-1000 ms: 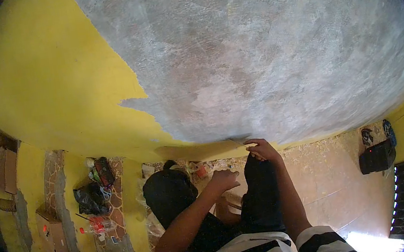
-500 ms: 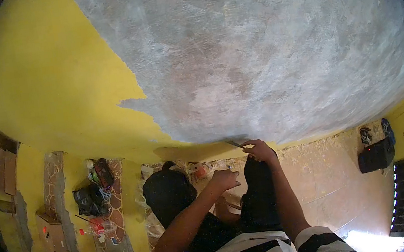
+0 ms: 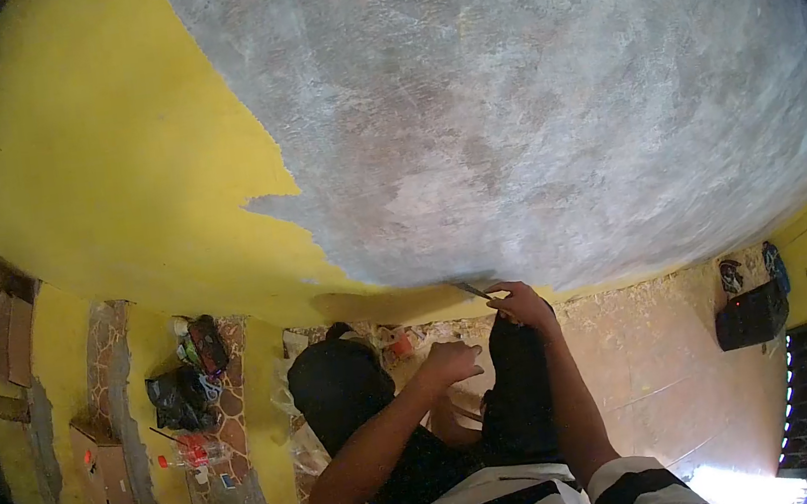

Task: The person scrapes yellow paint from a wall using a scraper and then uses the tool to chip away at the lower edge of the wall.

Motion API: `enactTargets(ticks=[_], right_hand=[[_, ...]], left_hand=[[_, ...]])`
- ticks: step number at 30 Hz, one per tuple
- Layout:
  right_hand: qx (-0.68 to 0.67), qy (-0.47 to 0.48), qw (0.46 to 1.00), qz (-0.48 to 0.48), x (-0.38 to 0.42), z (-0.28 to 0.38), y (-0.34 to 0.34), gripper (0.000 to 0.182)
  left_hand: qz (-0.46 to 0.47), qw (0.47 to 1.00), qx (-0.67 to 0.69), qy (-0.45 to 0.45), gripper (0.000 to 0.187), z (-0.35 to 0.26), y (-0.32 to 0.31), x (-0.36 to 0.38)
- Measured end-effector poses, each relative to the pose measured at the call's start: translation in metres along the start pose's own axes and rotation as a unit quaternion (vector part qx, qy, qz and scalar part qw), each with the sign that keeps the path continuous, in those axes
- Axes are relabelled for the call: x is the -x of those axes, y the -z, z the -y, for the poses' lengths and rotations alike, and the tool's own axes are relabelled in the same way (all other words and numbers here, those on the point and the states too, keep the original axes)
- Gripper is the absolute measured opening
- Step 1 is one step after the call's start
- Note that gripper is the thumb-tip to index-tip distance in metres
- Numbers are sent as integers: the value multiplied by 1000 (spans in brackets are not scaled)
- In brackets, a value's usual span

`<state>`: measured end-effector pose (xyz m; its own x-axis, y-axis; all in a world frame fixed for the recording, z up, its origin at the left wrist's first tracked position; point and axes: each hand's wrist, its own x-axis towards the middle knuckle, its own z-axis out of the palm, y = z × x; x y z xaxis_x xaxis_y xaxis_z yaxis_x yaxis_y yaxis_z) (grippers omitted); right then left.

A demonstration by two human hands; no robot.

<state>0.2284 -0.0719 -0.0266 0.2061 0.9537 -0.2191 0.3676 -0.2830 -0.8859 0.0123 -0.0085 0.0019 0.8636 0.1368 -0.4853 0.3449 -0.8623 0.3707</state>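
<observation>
Head view, thin tool (image 3: 472, 289) in right hand (image 3: 523, 305)

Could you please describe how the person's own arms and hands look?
The left hand and right hand are ungloved, and no watch or bracelet can be made out. The forearms are bare below short, loose sleeves with broad black and white stripes, each ending in a white band.

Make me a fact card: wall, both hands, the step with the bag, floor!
Yellow painted wall: has a large, rough grey patch
Right hand: holds a thin, flat-bladed tool near the patch's bottom edge
Left hand: curled; can't tell if it holds anything
Stone-patterned step: black plastic bag, clear plastic bottle with red label
Tan floor: boxy black object, picture's right
</observation>
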Motion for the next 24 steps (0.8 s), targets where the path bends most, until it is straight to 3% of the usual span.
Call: enactTargets(ticks=[1, 3, 9, 16, 22, 24], right_hand=[[42, 40, 998, -2, -1, -3, 3, 31], [-86, -100, 991, 4, -1, 0, 8, 31], [-155, -139, 978, 12, -1, 14, -4, 31], [-105, -107, 989, -13, -2, 4, 4, 29], [-166, -106, 980, 17, -6, 1, 0, 31], [-104, -95, 990, -4, -5, 0, 1, 31]], left_hand=[[-3, 1000, 0, 2, 52, 4, 0, 0], [25, 999, -3, 32, 52, 8, 4, 0], [-48, 998, 33, 0, 51, 3, 4, -1], [-12, 1000, -9, 16, 49, 2, 6, 11], [-82, 997, 13, -6, 49, 7, -1, 4], [-43, 999, 6, 17, 49, 4, 2, 4]])
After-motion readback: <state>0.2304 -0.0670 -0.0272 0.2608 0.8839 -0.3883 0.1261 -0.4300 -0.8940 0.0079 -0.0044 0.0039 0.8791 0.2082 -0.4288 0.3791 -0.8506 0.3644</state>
